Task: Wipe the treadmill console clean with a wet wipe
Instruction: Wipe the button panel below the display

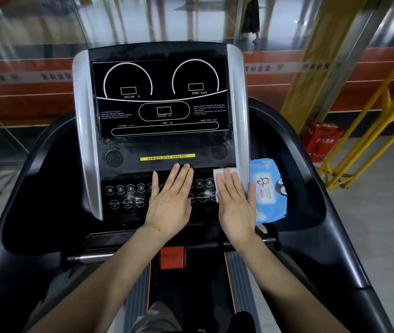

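Flat and with fingers straight, the right hand (235, 203) presses a white wet wipe (225, 175) against the button panel at the lower right of the treadmill console (160, 140); the wipe's top edge and left side show past the fingertips, just below the right speaker grille (219, 151). Beside it, the left hand (170, 200) lies open and flat on the middle of the same button panel, fingers together and pointing up the frame, thumb spread to the left, holding nothing. Its fingertips end just under the yellow "ALWAYS STAY HEALTHY" strip (167, 157). Round buttons (120, 189) and the labels INCLINE and MODE show to the left of this hand. Above, the dark display (161, 97) shows dials marked INCLINE and SPEED. A blue wet wipe pack (269, 191) with a penguin picture lies just to the right of the right hand, in the side tray of the console. A red box (323, 140) stands on the floor at centre right, near yellow metal framing (369, 126).
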### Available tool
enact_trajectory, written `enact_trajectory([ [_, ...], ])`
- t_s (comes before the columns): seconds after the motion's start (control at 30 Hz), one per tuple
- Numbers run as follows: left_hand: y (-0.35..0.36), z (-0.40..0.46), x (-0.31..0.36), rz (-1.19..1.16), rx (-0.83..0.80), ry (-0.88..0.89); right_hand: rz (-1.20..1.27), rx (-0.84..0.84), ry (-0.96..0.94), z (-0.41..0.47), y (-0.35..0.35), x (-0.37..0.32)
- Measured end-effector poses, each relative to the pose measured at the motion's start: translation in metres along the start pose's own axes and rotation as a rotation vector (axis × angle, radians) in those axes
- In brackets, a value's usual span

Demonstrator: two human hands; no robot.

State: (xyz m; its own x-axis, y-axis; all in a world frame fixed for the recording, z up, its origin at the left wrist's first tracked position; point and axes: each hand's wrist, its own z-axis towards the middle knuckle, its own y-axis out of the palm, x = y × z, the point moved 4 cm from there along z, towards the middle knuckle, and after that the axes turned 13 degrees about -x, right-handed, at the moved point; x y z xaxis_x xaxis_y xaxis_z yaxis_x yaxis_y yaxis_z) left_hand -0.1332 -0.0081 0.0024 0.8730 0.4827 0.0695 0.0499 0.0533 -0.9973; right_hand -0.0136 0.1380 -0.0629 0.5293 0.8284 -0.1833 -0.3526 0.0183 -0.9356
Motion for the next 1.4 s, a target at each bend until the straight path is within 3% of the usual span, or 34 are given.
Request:
enact_trajectory([
  [0.23, -0.001, 0.000, 0.001, -0.013, 0.009, 0.003, -0.006, -0.072, 0.010, -0.034, 0.010, 0.003],
  [0.4, 0.001, -0.001, 0.001, -0.003, 0.000, -0.001, 0.024, -0.063, 0.014, 0.003, -0.012, -0.010],
  [0.77, -0.003, -0.003, -0.006, 0.021, 0.006, 0.060, 0.086, 0.018, 0.056, -0.022, 0.007, 0.001],
  [0.93, -0.002, -0.013, -0.036, -0.009, 0.054, -0.048, 0.089, 0.027, 0.083, -0.022, 0.011, -0.012],
  [1.23, -0.002, -0.018, -0.054, 0.046, 0.055, 0.012, 0.026, -0.038, -0.094, 0.000, 0.023, -0.084],
  [1.4, -0.004, -0.025, -0.073, 0.036, 0.054, 0.010, 0.037, 0.009, 0.142, -0.011, 0.010, -0.029],
])
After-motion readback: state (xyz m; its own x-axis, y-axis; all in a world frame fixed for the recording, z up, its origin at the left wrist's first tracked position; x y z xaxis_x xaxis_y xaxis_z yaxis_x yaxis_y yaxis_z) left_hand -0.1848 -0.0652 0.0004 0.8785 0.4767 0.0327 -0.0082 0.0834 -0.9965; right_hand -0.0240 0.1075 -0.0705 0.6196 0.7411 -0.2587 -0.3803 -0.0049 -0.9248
